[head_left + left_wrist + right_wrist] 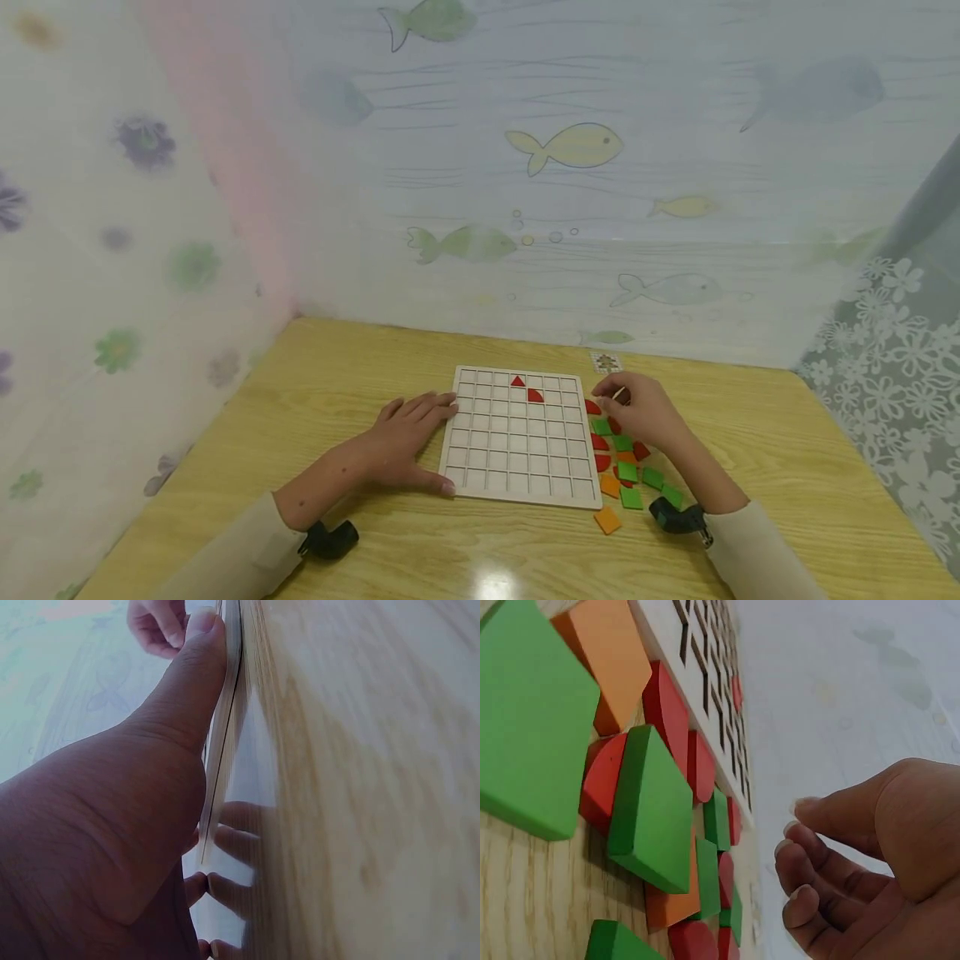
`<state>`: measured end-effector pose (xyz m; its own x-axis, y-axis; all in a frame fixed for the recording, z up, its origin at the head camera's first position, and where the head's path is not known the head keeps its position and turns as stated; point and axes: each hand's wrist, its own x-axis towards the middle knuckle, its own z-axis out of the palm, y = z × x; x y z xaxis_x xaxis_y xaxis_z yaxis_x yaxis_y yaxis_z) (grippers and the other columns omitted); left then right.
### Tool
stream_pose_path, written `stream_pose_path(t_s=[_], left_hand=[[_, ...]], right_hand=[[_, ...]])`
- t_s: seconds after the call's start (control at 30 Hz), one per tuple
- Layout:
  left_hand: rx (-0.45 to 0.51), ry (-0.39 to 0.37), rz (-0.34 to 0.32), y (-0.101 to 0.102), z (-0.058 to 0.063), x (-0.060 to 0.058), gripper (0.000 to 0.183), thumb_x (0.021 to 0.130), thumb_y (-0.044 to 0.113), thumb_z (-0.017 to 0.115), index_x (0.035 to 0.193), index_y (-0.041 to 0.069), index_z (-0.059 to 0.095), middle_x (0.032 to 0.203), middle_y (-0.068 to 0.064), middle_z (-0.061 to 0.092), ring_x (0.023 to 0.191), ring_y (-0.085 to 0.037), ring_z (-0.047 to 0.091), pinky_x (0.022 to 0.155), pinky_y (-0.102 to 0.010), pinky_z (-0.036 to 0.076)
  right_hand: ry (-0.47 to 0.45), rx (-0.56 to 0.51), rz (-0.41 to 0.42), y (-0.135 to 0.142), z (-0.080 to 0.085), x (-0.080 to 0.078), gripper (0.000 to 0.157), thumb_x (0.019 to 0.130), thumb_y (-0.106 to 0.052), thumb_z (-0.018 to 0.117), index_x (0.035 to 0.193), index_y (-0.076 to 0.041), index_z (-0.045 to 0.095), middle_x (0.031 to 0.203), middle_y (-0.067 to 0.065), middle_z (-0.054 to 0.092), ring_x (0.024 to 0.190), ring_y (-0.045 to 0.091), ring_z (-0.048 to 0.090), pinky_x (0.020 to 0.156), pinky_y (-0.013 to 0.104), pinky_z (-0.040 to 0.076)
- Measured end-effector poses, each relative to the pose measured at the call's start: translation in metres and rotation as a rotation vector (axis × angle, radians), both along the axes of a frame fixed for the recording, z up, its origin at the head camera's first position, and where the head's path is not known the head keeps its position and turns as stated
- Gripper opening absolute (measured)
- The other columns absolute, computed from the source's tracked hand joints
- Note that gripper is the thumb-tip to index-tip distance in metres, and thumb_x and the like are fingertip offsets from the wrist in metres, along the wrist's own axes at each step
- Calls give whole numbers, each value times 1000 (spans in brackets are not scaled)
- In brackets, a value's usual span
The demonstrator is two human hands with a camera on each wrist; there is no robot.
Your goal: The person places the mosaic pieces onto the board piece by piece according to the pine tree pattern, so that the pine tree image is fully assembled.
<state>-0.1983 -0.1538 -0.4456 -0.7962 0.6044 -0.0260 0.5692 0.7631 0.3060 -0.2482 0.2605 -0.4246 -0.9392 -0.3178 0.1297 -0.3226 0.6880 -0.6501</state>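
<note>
A pale wooden grid board (525, 501) lies on the table with rows of square recesses. In its upper rows sit a red triangle (517, 382) and a red quarter-circle piece (536, 396). My left hand (401, 442) rests at the board's left side, fingers on the edge and thumb at the near corner; the left wrist view shows the thumb (180, 690) along the rim. My right hand (641, 412) hovers over the far end of loose pieces beside the board. Its fingers bend loosely toward the thumb (840, 814), and no piece shows between them.
Loose green squares (632, 498), orange squares (608, 521) and red rounded pieces (602, 462) lie heaped right of the board, some overlapping. A small patterned card (606, 362) lies behind them near the wall. Patterned curtains (465, 167) stand close behind the wooden table (420, 558).
</note>
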Motion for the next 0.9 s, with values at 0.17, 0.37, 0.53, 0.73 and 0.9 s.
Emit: stream_pose_path(t_s=[0.17, 0.37, 0.53, 0.73, 0.9], left_hand=[[6, -1, -3, 0, 1, 0, 119, 80, 84, 71, 168, 14, 30, 177, -6, 19, 162, -36, 19, 122, -73, 17], [-1, 9, -5, 1, 0, 0, 119, 81, 84, 69, 168, 14, 30, 177, -7, 20, 162, -36, 20, 121, -73, 17], [-2, 12, -6, 1, 0, 0, 119, 81, 85, 68, 168, 14, 31, 177, -7, 20, 162, -36, 20, 121, -73, 17], [4, 6, -4, 1, 0, 0, 118, 81, 84, 70, 168, 14, 31, 177, -7, 20, 161, -38, 20, 121, -72, 18], [6, 5, -4, 1, 1, 1, 118, 81, 83, 71, 168, 14, 31, 177, -7, 20, 161, -38, 20, 121, -72, 18]], right_hand=[[42, 15, -9, -2, -9, -4, 15, 103, -4, 67, 115, -2, 77, 102, 10, 70, 80, 20, 61, 60, 30, 51], [88, 77, -21, -5, -20, -8, 16, 101, -4, 71, 114, 0, 78, 101, 9, 67, 77, 17, 54, 64, 31, 48], [130, 111, 24, -5, -24, -9, 18, 97, -5, 76, 115, -1, 79, 97, 6, 65, 75, 15, 52, 67, 32, 47], [139, 137, 44, -5, -24, -8, 13, 96, -6, 77, 109, -3, 77, 97, 6, 63, 74, 13, 51, 68, 32, 48], [97, 143, 64, -5, -23, -6, 13, 97, -7, 75, 109, -2, 70, 99, 9, 59, 78, 14, 52, 70, 33, 49]])
